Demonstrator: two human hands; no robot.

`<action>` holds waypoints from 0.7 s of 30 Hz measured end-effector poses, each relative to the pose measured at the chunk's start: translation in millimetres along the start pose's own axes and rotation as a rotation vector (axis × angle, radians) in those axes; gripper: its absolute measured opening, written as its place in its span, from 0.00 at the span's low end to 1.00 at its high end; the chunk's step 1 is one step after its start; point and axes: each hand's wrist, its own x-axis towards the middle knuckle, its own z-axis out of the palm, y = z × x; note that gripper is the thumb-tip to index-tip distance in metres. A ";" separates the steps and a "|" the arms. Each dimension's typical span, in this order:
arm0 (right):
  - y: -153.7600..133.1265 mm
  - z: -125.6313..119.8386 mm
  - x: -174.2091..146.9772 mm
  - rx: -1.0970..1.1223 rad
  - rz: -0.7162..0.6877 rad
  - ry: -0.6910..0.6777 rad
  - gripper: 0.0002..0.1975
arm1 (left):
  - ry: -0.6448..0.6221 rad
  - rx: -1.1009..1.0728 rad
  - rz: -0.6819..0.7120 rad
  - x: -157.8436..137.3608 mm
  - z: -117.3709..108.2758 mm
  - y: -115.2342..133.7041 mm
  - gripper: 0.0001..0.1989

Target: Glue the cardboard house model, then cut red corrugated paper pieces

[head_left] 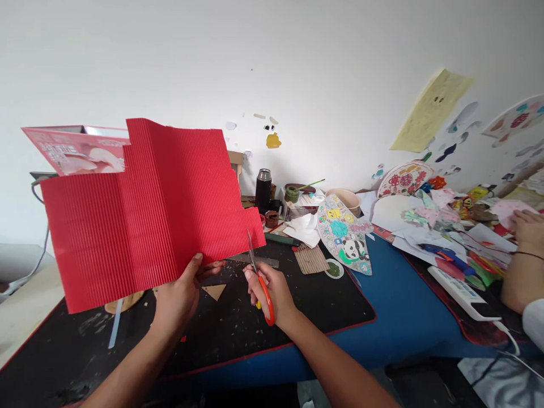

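Observation:
A large sheet of red corrugated paper [187, 192] is held up over the black mat, its outline stepped with notches at the corners. My left hand [182, 289] pinches its lower edge, thumb in front and the other fingers behind. In my right hand [272, 289] are scissors [266, 297] with orange handles, a bit of yellow showing at the grip. Their blades point upward at the sheet's lower right corner, with one blade in front of the paper. How far the blades are apart is hard to see.
The black mat [331, 306] bears paper scraps, a ruler [266, 262] and a brown corrugated piece [311, 259]. Behind stand a black thermos [263, 190] and paint jars [292, 194]. A painted fan shape [346, 235] lies right. A power strip [461, 292] and another person's hand [529, 226] are far right.

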 end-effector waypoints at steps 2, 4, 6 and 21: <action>-0.1 0.0 0.0 0.000 0.004 -0.002 0.22 | 0.013 0.016 0.007 -0.2 0.0 0.4 0.16; 1.3 0.0 0.0 0.006 0.013 -0.003 0.21 | 0.012 0.025 0.006 -0.4 -0.7 0.0 0.15; 3.8 0.2 0.1 0.012 0.025 0.002 0.21 | 0.007 0.021 0.000 -0.5 -1.8 -0.7 0.15; 1.2 2.0 -1.5 -0.058 0.044 0.066 0.20 | -0.004 0.025 -0.015 -1.6 -2.7 -4.5 0.16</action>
